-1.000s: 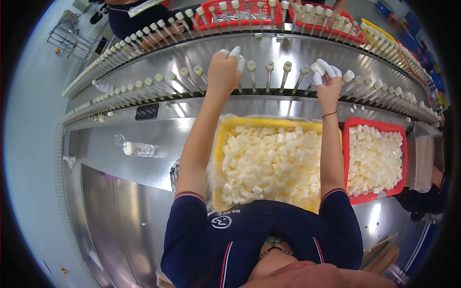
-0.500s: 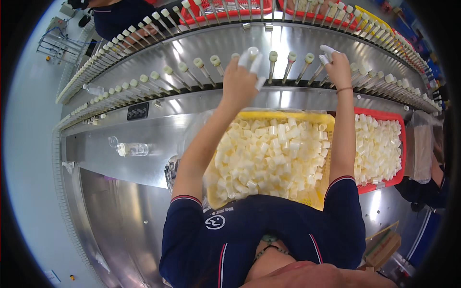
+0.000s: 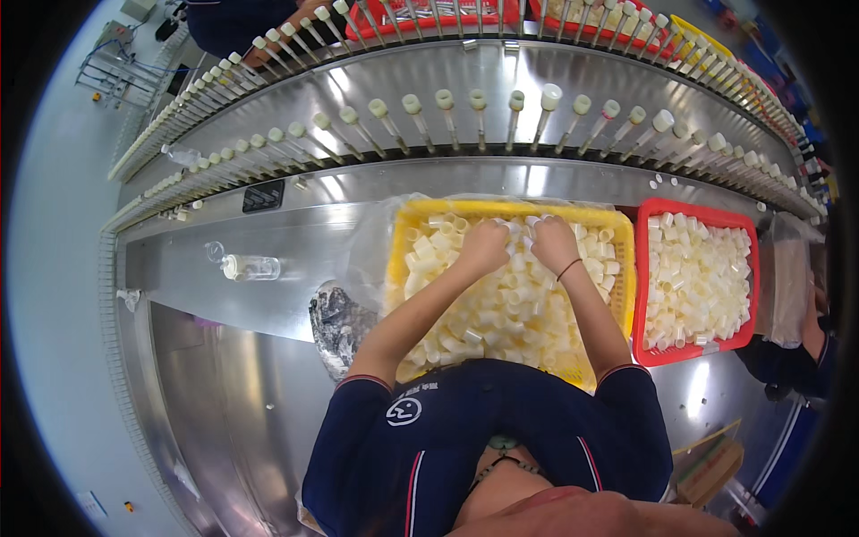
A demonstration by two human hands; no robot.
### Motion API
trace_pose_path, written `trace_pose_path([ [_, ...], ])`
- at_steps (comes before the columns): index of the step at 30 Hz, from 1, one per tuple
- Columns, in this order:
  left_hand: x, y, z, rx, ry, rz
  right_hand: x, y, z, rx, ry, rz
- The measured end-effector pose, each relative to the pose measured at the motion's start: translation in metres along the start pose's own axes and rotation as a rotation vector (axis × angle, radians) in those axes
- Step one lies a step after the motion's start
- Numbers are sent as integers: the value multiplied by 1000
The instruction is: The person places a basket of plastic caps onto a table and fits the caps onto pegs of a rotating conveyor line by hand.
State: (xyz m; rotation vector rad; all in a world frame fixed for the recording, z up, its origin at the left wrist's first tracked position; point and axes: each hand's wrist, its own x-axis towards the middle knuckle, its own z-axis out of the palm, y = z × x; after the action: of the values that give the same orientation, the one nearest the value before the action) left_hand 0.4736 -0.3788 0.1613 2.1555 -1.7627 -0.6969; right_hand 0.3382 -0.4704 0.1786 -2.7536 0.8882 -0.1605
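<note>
Both hands are over the far half of a yellow basket (image 3: 629, 268) heaped with short cream-coloured plastic tubes (image 3: 470, 304). My left hand (image 3: 487, 246) is on the left and my right hand (image 3: 554, 242) close beside it, their fingertips nearly meeting. White covers sit on some fingertips. The fingers of both hands are curled inward among the tubes; what they hold is hidden. Beyond the basket runs a row of upright metal rods with pale tips (image 3: 479, 121). A wider white tube (image 3: 550, 94) sits on one rod, another (image 3: 662, 121) farther right.
A red basket (image 3: 753, 295) of similar tubes stands to the right. On the left are a clear bottle (image 3: 252, 268), a black slotted block (image 3: 264, 196) and a crumpled dark plastic bag (image 3: 338, 327). A second rod row curves behind; another person's arm (image 3: 291, 34) shows at far left.
Both my hands have come down from the rod row into the yellow basket. A wider white tube now shows on a rod near the middle. More small white pieces lie on the ledge.
</note>
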Motion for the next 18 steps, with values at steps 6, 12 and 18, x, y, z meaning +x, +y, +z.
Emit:
trace_pose_path([
  [6, -25, -30, -35, -407, 642, 73, 12, -10, 4, -95, -84, 45],
  [12, -28, -80, -95, -234, 1184, 163, 62, -29, -54, 405, 638, -207],
  [18, -3, -95, -126, -404, 1371, 180, 153, 1, -88, 68, 661, -161],
])
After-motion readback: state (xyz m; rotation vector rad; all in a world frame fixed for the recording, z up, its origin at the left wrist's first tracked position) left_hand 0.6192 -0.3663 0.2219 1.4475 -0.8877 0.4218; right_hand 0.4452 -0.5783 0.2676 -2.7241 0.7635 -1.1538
